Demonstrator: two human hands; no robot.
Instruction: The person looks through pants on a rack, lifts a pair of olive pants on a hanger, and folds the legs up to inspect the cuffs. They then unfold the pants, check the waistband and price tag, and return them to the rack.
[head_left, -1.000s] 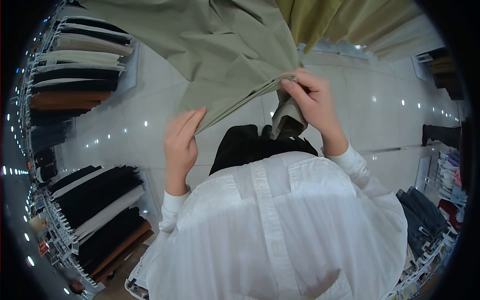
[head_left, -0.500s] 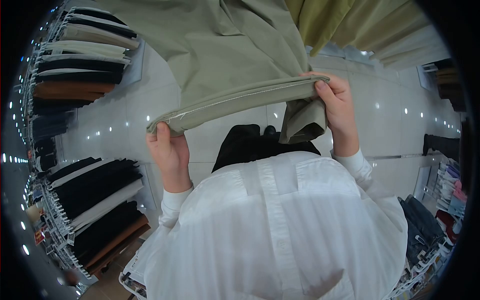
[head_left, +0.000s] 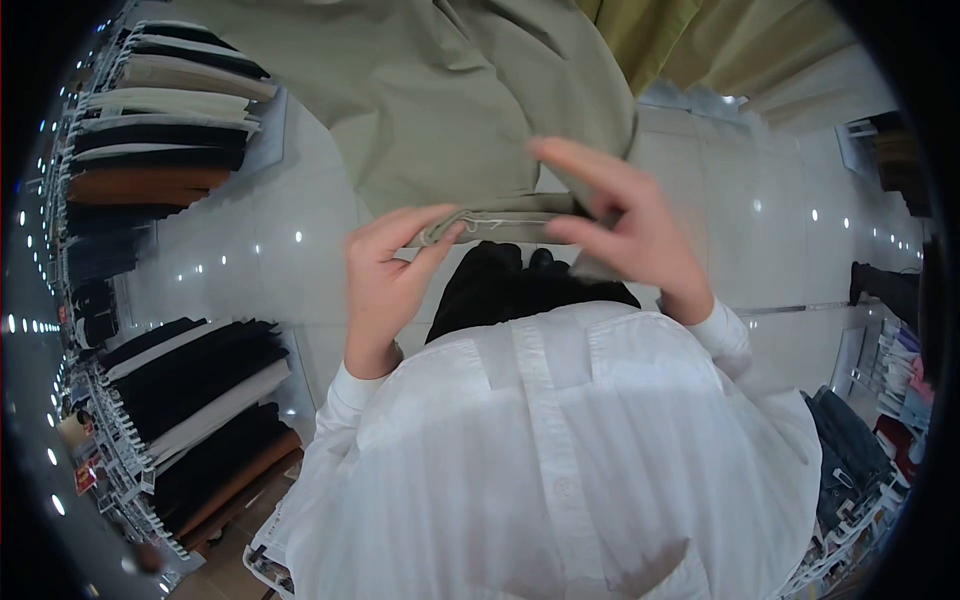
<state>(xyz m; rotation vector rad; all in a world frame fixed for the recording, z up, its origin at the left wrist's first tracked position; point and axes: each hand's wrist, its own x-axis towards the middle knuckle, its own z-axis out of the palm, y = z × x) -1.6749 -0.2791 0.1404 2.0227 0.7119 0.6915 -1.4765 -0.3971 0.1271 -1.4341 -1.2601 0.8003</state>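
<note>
A pair of sage-green trousers (head_left: 450,120) hangs down in front of me, its upper part running out of view at the top. My left hand (head_left: 385,280) pinches the trousers' folded hem between thumb and fingers at its left end. Pale loose threads (head_left: 492,221) show along the hem beside those fingertips. Over the right part of the hem is my right hand (head_left: 640,225), slightly blurred, with thumb and index finger spread wide apart. Behind this hand, part of the other trouser leg is hidden.
Racks of folded dark and light garments (head_left: 190,390) line the left side. Yellow-green and beige garments (head_left: 740,60) hang at the top right. Jeans (head_left: 845,450) hang at the lower right. A person's leg (head_left: 885,288) shows at the right on the glossy tiled floor (head_left: 740,210).
My left hand has moved right and up, still gripping the hem. My right hand has let go of the hem's right end and moved left, fingers spreading. The hem is no longer stretched wide.
</note>
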